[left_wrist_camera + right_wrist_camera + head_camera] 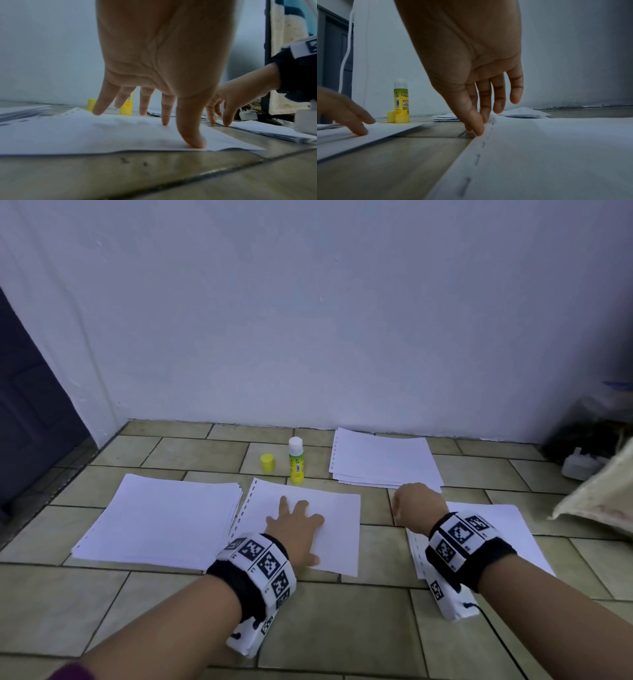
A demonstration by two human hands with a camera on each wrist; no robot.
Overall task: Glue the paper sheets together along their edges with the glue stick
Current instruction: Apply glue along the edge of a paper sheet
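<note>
Upright on the tiled floor (pixel 376 628) near the wall, an uncapped glue stick (pixel 296 461) is seen, its yellow-green label printed with Korean characters, a CE mark and a barcode; the smaller print cannot be read. Its yellow cap (pixel 267 462) is set just beside it on the left. The left hand (pixel 294 528) is laid flat, fingers spread and straight, pressed down by the fingertips (pixel 192 140) on a single punched paper sheet (pixel 339 542) in the middle. The right hand (pixel 416 506) is lowered to the punched left edge of the right paper stack (pixel 513 529), thumb and forefinger brought close together at that edge; whether a sheet is actually pinched cannot be told. Another paper stack (pixel 161 518) is placed to the left of the middle sheet, and a far stack (pixel 383 460) is placed by the wall, right of the glue stick.
</note>
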